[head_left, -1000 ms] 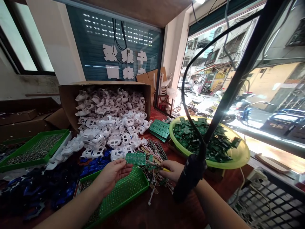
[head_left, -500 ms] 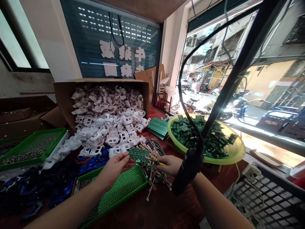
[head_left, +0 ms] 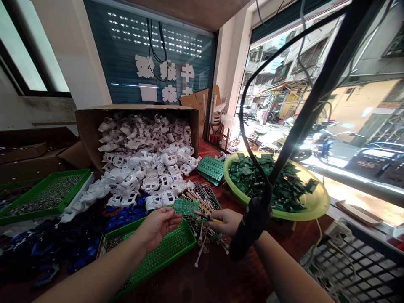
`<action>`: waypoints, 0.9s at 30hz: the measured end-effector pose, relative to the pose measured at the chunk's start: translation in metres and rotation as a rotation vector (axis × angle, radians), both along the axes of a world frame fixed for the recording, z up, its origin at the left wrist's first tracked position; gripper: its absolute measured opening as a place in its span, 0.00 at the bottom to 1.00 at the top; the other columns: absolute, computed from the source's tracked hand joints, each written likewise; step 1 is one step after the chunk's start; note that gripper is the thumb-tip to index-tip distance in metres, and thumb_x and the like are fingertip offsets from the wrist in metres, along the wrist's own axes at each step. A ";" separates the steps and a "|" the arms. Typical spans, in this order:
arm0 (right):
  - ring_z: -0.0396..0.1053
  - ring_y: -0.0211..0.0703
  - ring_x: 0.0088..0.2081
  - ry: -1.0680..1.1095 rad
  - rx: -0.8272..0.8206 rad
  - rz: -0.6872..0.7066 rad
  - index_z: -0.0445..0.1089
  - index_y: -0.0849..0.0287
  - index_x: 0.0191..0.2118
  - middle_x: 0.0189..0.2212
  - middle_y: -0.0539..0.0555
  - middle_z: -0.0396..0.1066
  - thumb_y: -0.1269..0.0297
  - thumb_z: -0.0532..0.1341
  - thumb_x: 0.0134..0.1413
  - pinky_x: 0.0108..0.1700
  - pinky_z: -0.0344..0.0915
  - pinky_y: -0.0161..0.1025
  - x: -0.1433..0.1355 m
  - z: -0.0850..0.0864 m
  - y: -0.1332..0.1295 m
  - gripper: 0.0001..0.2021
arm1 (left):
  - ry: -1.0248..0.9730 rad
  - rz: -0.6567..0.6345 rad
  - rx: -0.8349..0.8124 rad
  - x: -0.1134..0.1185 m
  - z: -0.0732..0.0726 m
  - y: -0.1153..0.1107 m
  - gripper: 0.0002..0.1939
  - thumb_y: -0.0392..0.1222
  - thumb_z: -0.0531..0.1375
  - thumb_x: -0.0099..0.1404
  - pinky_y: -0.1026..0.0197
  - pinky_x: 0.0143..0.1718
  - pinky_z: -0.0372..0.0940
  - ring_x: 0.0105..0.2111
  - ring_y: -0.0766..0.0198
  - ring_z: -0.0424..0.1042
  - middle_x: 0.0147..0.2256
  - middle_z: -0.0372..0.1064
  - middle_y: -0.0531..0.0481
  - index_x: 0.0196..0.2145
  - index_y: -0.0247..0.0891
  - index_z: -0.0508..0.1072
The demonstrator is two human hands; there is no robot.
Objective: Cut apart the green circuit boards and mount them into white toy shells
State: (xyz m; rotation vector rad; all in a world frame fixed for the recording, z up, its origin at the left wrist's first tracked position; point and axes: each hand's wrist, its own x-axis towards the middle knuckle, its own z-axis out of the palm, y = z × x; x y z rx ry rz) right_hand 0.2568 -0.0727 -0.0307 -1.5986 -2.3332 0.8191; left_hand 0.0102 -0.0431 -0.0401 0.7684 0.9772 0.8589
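My left hand (head_left: 162, 227) pinches the left end of a green circuit board (head_left: 186, 207) between thumb and fingers, holding it above a pile of loose parts. In my right hand (head_left: 229, 221) is a slim tool with a yellow handle (head_left: 216, 220); its exact kind is too small to tell. The tool's tip lies close to the board's right end, and I cannot tell if they touch. Beneath the board lie narrow circuit strips with wires and white connectors (head_left: 202, 248). A green tray (head_left: 154, 256) with a dotted bottom sits under my left hand.
White plastic shells (head_left: 148, 164) spill from a large cardboard box (head_left: 88, 130). Stacked green boards (head_left: 210, 169) lie beside a yellow basin (head_left: 322, 206) of small boards. A black upright pole (head_left: 252, 223) stands by my right forearm. Blue parts (head_left: 75, 248) and another green tray (head_left: 59, 202) are at left.
The circuit board has tilted a little and its face looks paler. The view has shifted slightly. Both hands keep hold of the same things.
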 end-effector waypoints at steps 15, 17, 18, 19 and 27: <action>0.62 0.40 0.28 -0.120 0.029 -0.047 0.67 0.61 0.29 0.24 0.52 0.65 0.52 0.52 0.54 0.29 0.53 0.35 0.000 0.001 0.001 0.16 | 0.106 -0.062 0.112 -0.006 0.008 0.004 0.07 0.40 0.60 0.58 0.59 0.38 0.67 0.31 0.62 0.73 0.30 0.74 0.44 0.31 0.33 0.67; 0.62 0.40 0.27 -0.125 0.032 -0.045 0.68 0.61 0.29 0.24 0.52 0.65 0.52 0.52 0.54 0.29 0.53 0.36 0.000 0.003 0.000 0.17 | 0.133 -0.081 0.147 -0.008 0.008 0.005 0.10 0.43 0.60 0.58 0.59 0.39 0.66 0.32 0.61 0.73 0.31 0.74 0.45 0.34 0.34 0.67; 0.62 0.40 0.27 -0.123 0.033 -0.042 0.68 0.61 0.30 0.24 0.52 0.65 0.53 0.51 0.54 0.29 0.54 0.35 0.000 0.003 -0.001 0.17 | 0.144 -0.086 0.164 -0.009 0.008 0.006 0.11 0.45 0.60 0.57 0.58 0.40 0.66 0.33 0.60 0.73 0.32 0.74 0.45 0.35 0.34 0.67; 0.62 0.39 0.27 -0.121 0.035 -0.038 0.68 0.60 0.30 0.24 0.51 0.64 0.53 0.51 0.55 0.29 0.54 0.35 0.000 0.004 -0.001 0.17 | 0.154 -0.092 0.176 -0.010 0.008 0.007 0.13 0.46 0.60 0.57 0.58 0.40 0.65 0.33 0.59 0.73 0.33 0.75 0.46 0.35 0.35 0.66; 0.58 0.36 0.24 -0.128 0.053 -0.038 0.66 0.61 0.28 0.21 0.49 0.60 0.57 0.52 0.55 0.27 0.51 0.34 0.000 0.002 -0.001 0.14 | 0.175 -0.141 0.212 -0.004 0.009 0.004 0.20 0.52 0.60 0.56 0.53 0.40 0.65 0.38 0.53 0.73 0.38 0.73 0.41 0.39 0.37 0.60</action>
